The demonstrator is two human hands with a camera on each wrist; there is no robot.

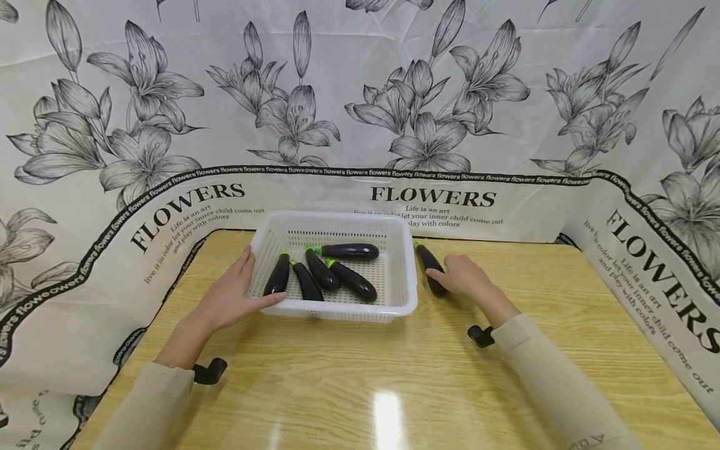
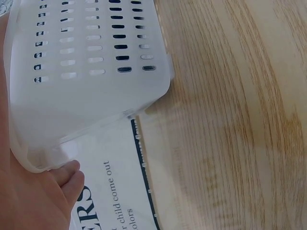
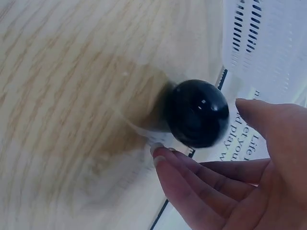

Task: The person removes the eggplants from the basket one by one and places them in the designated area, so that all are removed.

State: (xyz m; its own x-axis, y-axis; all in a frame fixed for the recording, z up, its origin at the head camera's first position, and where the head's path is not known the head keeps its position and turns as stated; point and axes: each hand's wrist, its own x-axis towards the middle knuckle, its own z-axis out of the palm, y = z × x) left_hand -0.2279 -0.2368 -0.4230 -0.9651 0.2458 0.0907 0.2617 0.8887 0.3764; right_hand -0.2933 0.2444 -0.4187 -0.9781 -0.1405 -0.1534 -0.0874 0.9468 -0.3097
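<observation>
A white plastic basket point(image 1: 337, 308) with slotted walls stands on the table, holding several dark purple eggplants point(image 1: 351, 251) with bright green stems. My left hand point(image 1: 227, 300) holds the basket's near left corner, its thumb along the front rim and its fingers against the left side. To the right of the basket, another eggplant point(image 1: 430, 269) lies on the wood. My right hand point(image 1: 464, 275) is around that eggplant with fingers spread. In the right wrist view a small gap shows between the thumb point(image 3: 256, 115) and the eggplant's rounded end point(image 3: 197, 114).
Light wood table point(image 1: 315, 387) lies beneath everything. White cloth printed with flowers and lettering point(image 1: 433, 197) rises behind and at both sides, close to the basket's back. A black device point(image 1: 209, 371) is on the left wrist, and another point(image 1: 480, 336) on the right.
</observation>
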